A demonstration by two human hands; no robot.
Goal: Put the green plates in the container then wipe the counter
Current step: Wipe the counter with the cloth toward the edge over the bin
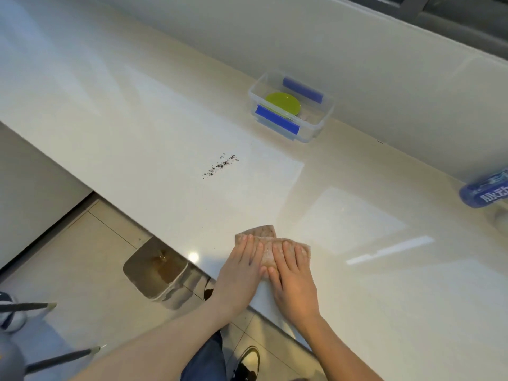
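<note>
A green plate [283, 103] lies inside a clear plastic container [316, 125] with blue clips, standing near the back wall. A brown cloth [265, 237] lies flat on the white counter [137, 119] near its front edge. My left hand [242, 270] and my right hand [292, 276] press side by side on the cloth, palms down, fingers stretched forward. A short line of dark crumbs [221, 165] sits on the counter between the cloth and the container.
A blue-labelled bottle [485, 188] lies at the right edge of the counter. Below the counter's front edge stands a bin [156, 273] on the tiled floor. Thin stool legs [41, 306] show at the lower left.
</note>
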